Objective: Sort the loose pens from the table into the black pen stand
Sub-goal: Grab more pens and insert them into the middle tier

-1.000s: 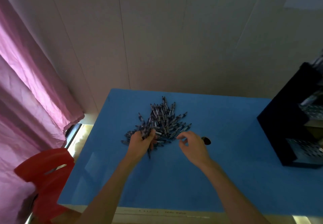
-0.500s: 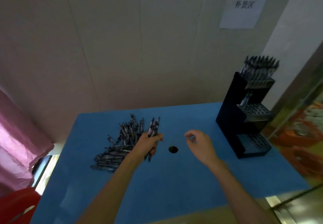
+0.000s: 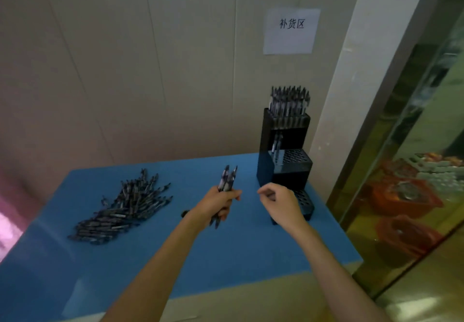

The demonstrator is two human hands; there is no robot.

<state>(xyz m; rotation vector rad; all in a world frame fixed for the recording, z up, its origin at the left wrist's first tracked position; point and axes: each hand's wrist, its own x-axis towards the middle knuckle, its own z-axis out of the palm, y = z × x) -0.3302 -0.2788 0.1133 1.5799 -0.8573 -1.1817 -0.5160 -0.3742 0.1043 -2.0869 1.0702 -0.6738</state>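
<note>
A heap of loose dark pens (image 3: 123,208) lies on the left part of the blue table (image 3: 238,251). My left hand (image 3: 216,204) grips a small bunch of pens (image 3: 226,181) upright above the table's middle. My right hand (image 3: 281,203) hovers just right of it with fingers loosely curled and nothing in them, in front of the black pen stand (image 3: 286,171). The stand has three stepped tiers: the top tier is full of pens, the middle tier holds a few at its left, and the lowest tier is partly hidden by my right hand.
A paper sign (image 3: 291,31) hangs on the wall above the stand. A glass partition (image 3: 401,158) with orange-red objects behind it runs along the table's right edge. A small dark hole (image 3: 185,213) shows in the tabletop beside my left wrist.
My left hand lifted a bunch of pens out of the heap and carried it right toward the stand. My right hand moved right as well. The view swung to the right.
</note>
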